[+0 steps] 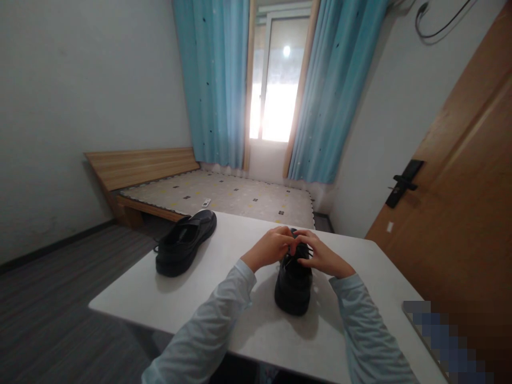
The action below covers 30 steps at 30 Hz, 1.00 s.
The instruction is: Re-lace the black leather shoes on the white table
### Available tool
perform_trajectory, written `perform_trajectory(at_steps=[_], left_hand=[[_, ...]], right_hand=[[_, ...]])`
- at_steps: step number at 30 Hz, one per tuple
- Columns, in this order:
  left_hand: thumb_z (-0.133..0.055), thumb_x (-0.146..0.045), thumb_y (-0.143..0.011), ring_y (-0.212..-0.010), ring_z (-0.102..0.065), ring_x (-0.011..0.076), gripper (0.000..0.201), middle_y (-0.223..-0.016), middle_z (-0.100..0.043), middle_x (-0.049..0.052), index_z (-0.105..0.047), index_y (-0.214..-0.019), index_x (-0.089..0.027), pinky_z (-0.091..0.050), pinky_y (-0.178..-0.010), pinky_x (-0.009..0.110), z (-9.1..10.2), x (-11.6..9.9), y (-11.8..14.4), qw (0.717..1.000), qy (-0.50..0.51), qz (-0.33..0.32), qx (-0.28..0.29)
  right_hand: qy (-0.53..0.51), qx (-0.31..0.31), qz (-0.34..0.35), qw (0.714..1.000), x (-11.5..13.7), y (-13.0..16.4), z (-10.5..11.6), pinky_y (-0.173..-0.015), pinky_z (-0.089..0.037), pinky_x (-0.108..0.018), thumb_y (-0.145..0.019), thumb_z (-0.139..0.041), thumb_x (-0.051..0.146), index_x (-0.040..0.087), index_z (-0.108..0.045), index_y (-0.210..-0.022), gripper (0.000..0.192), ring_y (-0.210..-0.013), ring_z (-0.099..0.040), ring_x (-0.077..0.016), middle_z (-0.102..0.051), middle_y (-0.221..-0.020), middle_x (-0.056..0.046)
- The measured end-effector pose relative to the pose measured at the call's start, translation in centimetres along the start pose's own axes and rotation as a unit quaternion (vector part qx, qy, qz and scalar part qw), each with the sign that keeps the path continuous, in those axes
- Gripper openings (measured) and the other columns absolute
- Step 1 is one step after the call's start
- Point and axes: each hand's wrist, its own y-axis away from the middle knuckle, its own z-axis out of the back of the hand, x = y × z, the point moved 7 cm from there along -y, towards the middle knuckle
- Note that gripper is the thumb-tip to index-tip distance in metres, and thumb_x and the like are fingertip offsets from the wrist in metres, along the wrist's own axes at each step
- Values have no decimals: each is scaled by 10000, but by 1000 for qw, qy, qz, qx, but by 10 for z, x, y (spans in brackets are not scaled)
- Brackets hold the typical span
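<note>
The right shoe stands on its sole on the bench, right of the bench's middle, heel end near and toe end far. The left grip and the right grip meet over its far part, at the laces, fingers bent toward each other. The left fingers are curled in tightly; the right thumb and forefinger curve around from the right. The fingertips overlap, so I cannot tell whether either grip is clenched on a lace or released. Both forearms reach in from the near side in pale sleeves.

The left shoe, also black, lies well apart at the bench's left edge, slanting from near left to far right, touched by neither grip. Beyond the bench is a bed with a small white object on it.
</note>
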Motion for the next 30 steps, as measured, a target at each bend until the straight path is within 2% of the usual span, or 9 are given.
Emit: perform_trajectory(at_steps=[3, 6, 10, 14, 20, 25, 28, 30], left_hand=[[-440, -11, -730, -776, -535, 100, 257, -804, -557, 20, -653, -688, -150, -426, -762, 206, 6, 3, 0, 999, 11, 13, -36], [-441, -26, -740, -774, -535, 104, 262, -773, -568, 11, -656, -682, -165, -421, -749, 205, 6, 7, 0, 999, -12, 30, -24], [-481, -89, -748, -767, -530, 119, 220, -743, -578, 8, -674, -705, -185, -414, -739, 217, 5, 9, 1, 997, -63, 51, -6], [-540, -209, -762, -772, -517, 131, 159, -772, -574, 14, -698, -778, -206, -407, -740, 230, 0, -2, 2, 996, -85, 13, 5], [-592, -350, -764, -784, -494, 149, 162, -797, -557, 25, -718, -787, -250, -377, -710, 260, -12, -10, 2, 985, -169, -22, 34], [-662, -349, -731, -868, -526, 168, 153, -854, -580, 23, -699, -872, -303, -348, -723, 282, -24, -19, 2, 962, -250, -53, 98], [-622, -263, -776, -823, -568, 166, 96, -817, -616, 44, -701, -826, -242, -349, -699, 290, -29, -27, 0, 950, -286, -55, 117], [-570, -198, -808, -761, -595, 170, 130, -770, -633, 66, -698, -786, -192, -359, -671, 300, -32, -31, -2, 944, -303, -48, 121]], right_hand=[[35, -27, 13, 999, 4, -3, -4, -986, -315, -428, -591, -664, 111, 205, -638, -880, 305, -1138, -424, -276, -472, -1194, -81], [43, -44, 19, 998, 8, -6, -5, -952, -343, -424, -597, -647, 86, 204, -648, -780, 217, -1085, -457, -264, -515, -1133, -71], [-20, -29, 17, 999, 11, -5, 3, -902, -391, -382, -682, -644, 152, 187, -637, -719, 52, -973, -525, -218, -566, -1006, -65], [-69, -16, -32, 997, -2, 1, 14, -827, -448, -344, -717, -641, 227, 181, -618, -731, 53, -904, -553, -189, -575, -942, -52], [-137, 6, -77, 987, -23, 4, 11, -783, -496, -321, -701, -664, 290, 162, -633, -727, 135, -831, -571, -162, -581, -872, -41], [-157, 2, -87, 984, -25, 4, 10, -786, -501, -329, -687, -678, 333, 154, -639, -715, 185, -813, -581, -164, -601, -859, -46], [-164, -4, -93, 982, -25, 4, 11, -769, -501, -325, -672, -688, 340, 153, -640, -701, 195, -803, -591, -170, -615, -841, -47], [-166, -5, -93, 982, -24, 3, 10, -774, -498, -328, -669, -688, 328, 151, -641, -696, 186, -801, -595, -173, -625, -835, -50]])
